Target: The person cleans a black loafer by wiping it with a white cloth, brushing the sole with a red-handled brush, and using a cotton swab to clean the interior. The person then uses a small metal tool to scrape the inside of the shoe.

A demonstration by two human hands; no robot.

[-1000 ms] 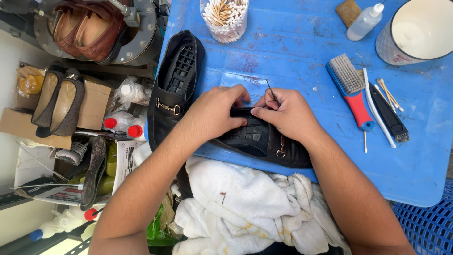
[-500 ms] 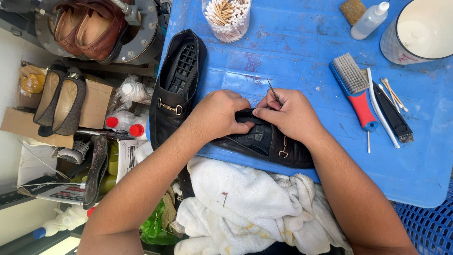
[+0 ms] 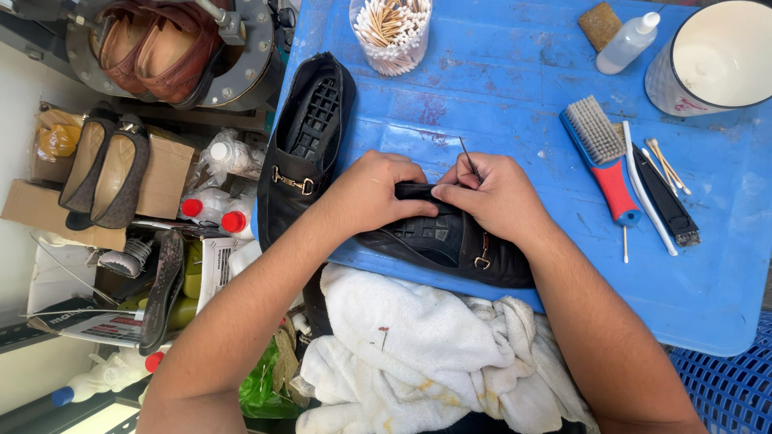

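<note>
On the blue table (image 3: 498,88), a black loafer (image 3: 450,241) lies on its side near the front edge, sole showing. The left hand (image 3: 374,193) is closed over its toe, clamping it down. The right hand (image 3: 498,197) pinches a thin needle (image 3: 466,157) between fingertips against the sole's edge. A second black loafer (image 3: 305,145) lies left of it; a red-handled brush (image 3: 607,157) lies right.

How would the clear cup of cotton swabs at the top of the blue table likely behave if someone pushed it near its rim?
The cup of cotton swabs looks tall, narrow and probably light, so it may tip rather than slide. The loose, upright swabs would likely spill across the blue table.
</note>
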